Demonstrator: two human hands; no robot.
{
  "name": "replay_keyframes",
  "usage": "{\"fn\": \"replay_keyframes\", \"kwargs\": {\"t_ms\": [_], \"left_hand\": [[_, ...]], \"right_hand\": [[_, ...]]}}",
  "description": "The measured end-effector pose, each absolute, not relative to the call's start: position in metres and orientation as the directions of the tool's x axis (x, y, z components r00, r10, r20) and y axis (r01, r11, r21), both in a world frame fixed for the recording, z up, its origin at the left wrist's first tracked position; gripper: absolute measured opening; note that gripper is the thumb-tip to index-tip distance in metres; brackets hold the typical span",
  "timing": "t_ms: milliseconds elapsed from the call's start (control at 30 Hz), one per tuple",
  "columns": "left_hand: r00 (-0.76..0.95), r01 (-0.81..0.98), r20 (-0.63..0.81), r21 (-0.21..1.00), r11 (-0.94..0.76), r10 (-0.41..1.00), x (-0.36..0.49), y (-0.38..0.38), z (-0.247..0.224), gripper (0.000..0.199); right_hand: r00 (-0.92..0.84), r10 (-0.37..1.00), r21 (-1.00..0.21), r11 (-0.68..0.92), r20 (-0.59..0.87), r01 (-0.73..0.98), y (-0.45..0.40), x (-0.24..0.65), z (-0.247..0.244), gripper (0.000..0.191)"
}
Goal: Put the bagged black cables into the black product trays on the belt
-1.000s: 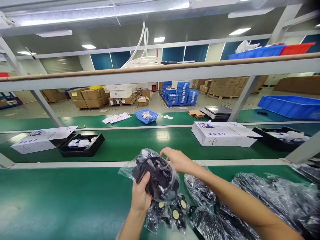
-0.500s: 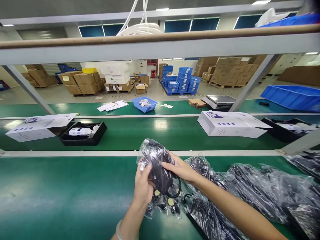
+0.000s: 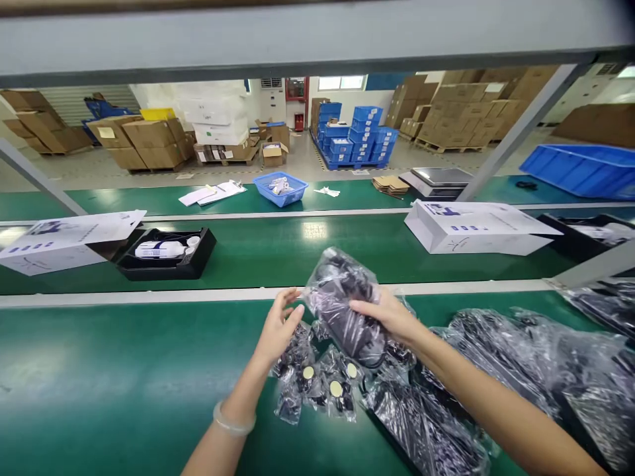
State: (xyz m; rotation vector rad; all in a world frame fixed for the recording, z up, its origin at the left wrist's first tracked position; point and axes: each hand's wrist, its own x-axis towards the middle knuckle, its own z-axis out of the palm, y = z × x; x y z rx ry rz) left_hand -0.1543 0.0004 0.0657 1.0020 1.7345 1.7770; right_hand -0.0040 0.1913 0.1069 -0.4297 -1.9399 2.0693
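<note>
My right hand [image 3: 389, 316] grips a clear plastic bag [image 3: 342, 304] by its right side, thumb on top. Inside is a dark, bulky black item; a black cord loop shows through the film half a second earlier. Just left of the bag, my left hand [image 3: 280, 327] has its fingers apart and holds nothing; its fingertips are close to the bag's left edge, and I cannot tell whether they touch. Below the bag lie several small clear bags [image 3: 336, 389] of black parts with round cream discs. A pale bangle circles my left wrist.
Larger plastic-wrapped black items [image 3: 501, 357] pile up on the right of the green belt [image 3: 124, 383]. Beyond the pale rail [image 3: 149, 297] stand a black tray [image 3: 169, 268] with white parts, white cartons [image 3: 476, 228] and a blue basket [image 3: 281, 192]. A frame beam [image 3: 317, 39] crosses overhead.
My left hand has come off the bag and opened to its left. The right hand still holds the bag, now shifted rightward and turned. The view has tipped downward.
</note>
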Motion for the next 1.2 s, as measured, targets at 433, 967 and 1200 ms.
{"fn": "replay_keyframes", "kwargs": {"t_ms": [433, 967, 1200], "left_hand": [[-0.222, 0.787, 0.151, 0.611, 0.086, 0.963, -0.176, 0.056, 0.044, 0.012], [-0.719, 0.630, 0.362, -0.019, 0.776, 0.593, -0.520, -0.149, 0.078, 0.023], [-0.787, 0.490, 0.404, -0.051, 0.870, 0.467, -0.514, -0.145, 0.037, 0.025]], "right_hand": [[-0.797, 0.580, -0.981, -0.021, -0.170, 0.193, 0.250, 0.019, 0.096, 0.052], [-0.979, 0.009, -0.665, 0.735, 0.206, -0.133, 0.228, -0.166, 0.163, 0.025], [-0.881, -0.176, -0.398, 0.841, 0.439, -0.367, 0.140, -0.334, 0.163, 0.030]]}}
